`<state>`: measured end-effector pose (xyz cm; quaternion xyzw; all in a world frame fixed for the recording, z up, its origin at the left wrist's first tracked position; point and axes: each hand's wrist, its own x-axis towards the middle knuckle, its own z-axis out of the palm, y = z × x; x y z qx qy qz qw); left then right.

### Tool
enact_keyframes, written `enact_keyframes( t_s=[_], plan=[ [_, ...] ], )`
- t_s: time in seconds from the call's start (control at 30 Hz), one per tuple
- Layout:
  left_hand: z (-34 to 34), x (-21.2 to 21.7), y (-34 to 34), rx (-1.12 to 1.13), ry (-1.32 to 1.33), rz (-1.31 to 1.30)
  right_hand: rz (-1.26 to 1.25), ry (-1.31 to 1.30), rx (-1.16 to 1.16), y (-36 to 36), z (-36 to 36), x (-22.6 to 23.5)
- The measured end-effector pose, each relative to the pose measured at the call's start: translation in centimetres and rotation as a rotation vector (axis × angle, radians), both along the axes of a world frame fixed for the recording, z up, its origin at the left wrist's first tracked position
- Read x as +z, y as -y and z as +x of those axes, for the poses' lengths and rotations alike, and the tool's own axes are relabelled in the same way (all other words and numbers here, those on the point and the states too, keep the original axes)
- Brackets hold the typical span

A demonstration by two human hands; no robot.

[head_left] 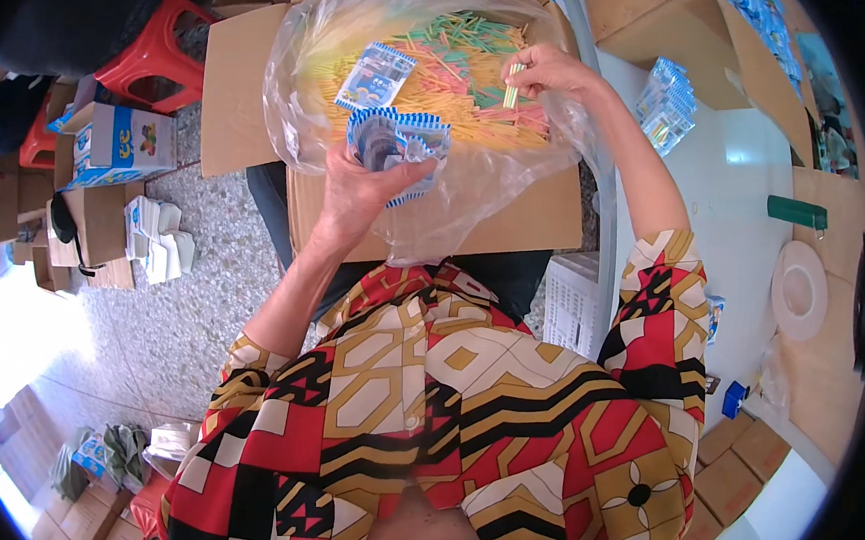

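My left hand (pixel 363 187) is closed around a blue-and-clear plastic pouch (pixel 398 145) with striped edges; its mouth gapes, and whether several pouches are stacked there I cannot tell. A small bunch of thin yellow-green sticks (pixel 512 87) is pinched in my right hand (pixel 555 70), over the right side of an open cardboard box (pixel 518 201). Inside the box, a clear plastic liner (pixel 300 85) surrounds a heap of loose sticks (pixel 446 70) in yellow, orange, pink and green. Another flat pouch (pixel 376 75) lies on the heap, just beyond my left hand.
To the right, a pile of blue pouches (pixel 667 106) lies on a white table (pixel 729 190), with a green object (pixel 798 213) farther right. Red stools (pixel 157 55) and a blue-white carton (pixel 125 143) stand at left. A white plastic crate (pixel 572 305) sits below the table edge.
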<state>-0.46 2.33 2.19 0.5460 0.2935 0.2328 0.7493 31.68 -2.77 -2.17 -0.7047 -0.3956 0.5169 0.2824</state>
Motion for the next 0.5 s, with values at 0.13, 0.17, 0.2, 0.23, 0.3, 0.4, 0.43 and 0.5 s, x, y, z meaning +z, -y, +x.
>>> enact_keyframes(
  t_s=[0.13,0.17,0.2,0.23,0.3,0.4,0.43,0.5],
  plan=[
    [0.0,0.7,0.3,-0.004,0.026,-0.022,-0.228,-0.089,0.158,1.5,-2.2,-0.3],
    [0.0,0.7,0.3,-0.018,0.042,-0.006,-0.318,-0.046,0.227,2.0,-3.1,-0.7],
    [0.0,0.8,0.3,-0.030,0.058,0.012,-0.256,-0.076,0.168,2.5,-4.0,-1.3],
    [0.1,1.0,0.3,-0.024,0.056,0.018,-0.251,-0.077,0.175,2.8,-4.0,-1.3],
    [0.4,1.3,0.4,-0.045,0.077,0.045,-0.130,0.118,0.218,3.4,-4.0,-0.4],
    [0.2,1.0,0.2,-0.034,0.064,0.104,0.157,-0.067,-0.016,3.6,-5.3,3.4],
    [0.2,1.0,0.3,-0.026,0.062,0.107,0.306,-0.081,-0.069,3.5,-6.1,5.1],
    [0.3,1.1,0.4,0.009,0.064,0.122,0.455,-0.097,-0.121,3.6,-8.0,8.7]
  ],
)
